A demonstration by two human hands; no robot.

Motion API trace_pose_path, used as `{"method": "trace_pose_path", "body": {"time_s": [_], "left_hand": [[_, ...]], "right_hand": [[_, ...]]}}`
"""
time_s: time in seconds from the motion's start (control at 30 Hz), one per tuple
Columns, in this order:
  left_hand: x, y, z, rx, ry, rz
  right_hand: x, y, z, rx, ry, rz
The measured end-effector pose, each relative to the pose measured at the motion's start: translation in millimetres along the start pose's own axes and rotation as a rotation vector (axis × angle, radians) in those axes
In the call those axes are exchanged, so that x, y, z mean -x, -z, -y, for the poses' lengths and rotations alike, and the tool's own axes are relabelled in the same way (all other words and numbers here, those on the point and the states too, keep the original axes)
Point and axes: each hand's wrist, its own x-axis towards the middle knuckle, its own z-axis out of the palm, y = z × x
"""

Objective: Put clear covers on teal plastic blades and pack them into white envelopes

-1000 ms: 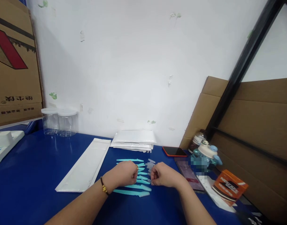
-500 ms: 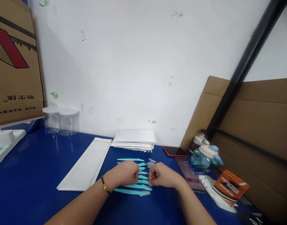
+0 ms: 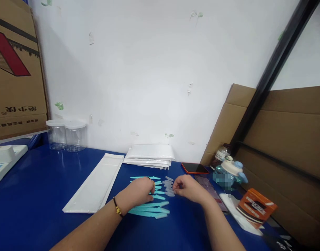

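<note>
Several turquoise plastic blade-shaped pieces (image 3: 149, 210) lie in a row on the blue table (image 3: 39, 195), with small translucent caps (image 3: 169, 190) beside their right ends. My left hand (image 3: 139, 191) rests on the turquoise pieces, fingers curled and pressing down on one. My right hand (image 3: 187, 188) hovers at the caps, thumb and fingers pinched on one small translucent cap.
A long white pouch (image 3: 97, 184) lies left of the pieces, a stack of white pouches (image 3: 149, 156) behind them. Two clear jars (image 3: 67, 136) stand at the back left. A phone (image 3: 194, 168), a water bottle (image 3: 229, 174) and an orange box (image 3: 257, 206) sit at the right by cardboard sheets.
My right hand has moved right and away from the left hand, to the row of caps. The nearest turquoise pieces now lie closer together.
</note>
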Motion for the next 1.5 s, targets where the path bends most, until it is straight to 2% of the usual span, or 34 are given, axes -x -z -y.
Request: {"method": "trace_pose_path", "body": {"time_s": [0.13, 0.27, 0.4, 0.67, 0.87, 0.93, 1.0, 1.07, 1.13, 1.37, 1.5], "left_hand": [[-2.5, -6.0, 1.7, -0.031, 0.011, -0.005], [-1.0, -4.0, -3.0, -0.037, 0.029, -0.007], [-0.6, -1.5, -5.5, -0.037, 0.056, 0.002], [-1.5, -2.8, -11.3, -0.06, 0.082, 0.008], [-1.9, -4.4, -15.0, -0.014, 0.092, 0.047], [-3.1, -3.1, -10.1, 0.028, 0.084, 0.035], [-5.0, -1.9, -3.1, 0.04, 0.077, -0.015], [-7.4, -1.9, 3.6, 0.0, 0.092, -0.065], [-9.6, -3.3, 7.8, -0.047, 0.113, -0.08], [-12.0, -8.0, 6.6, -0.073, 0.132, -0.048], [-11.4, -8.9, 7.5, -0.05, 0.136, -0.047]], "right_hand": [[-4.1, -7.7, 1.5, 0.115, -0.044, 0.006], [-7.0, -15.1, 2.4, 0.159, -0.091, 0.051], [-6.9, -16.4, 0.3, 0.089, -0.085, 0.115], [-9.5, -23.1, 5.6, -0.011, -0.041, 0.106], [-13.0, -31.0, 8.0, -0.146, -0.013, 0.181], [-12.1, -26.0, 5.0, -0.147, -0.008, 0.139], [-10.3, -17.8, -1.0, -0.101, -0.019, 0.038], [-8.8, -10.1, -8.2, -0.019, -0.045, -0.056], [-8.3, -6.4, -13.9, 0.063, -0.071, -0.095], [-14.2, -17.7, -7.9, 0.137, -0.114, -0.088], [-16.6, -21.8, -7.3, 0.062, -0.135, -0.019]]}}
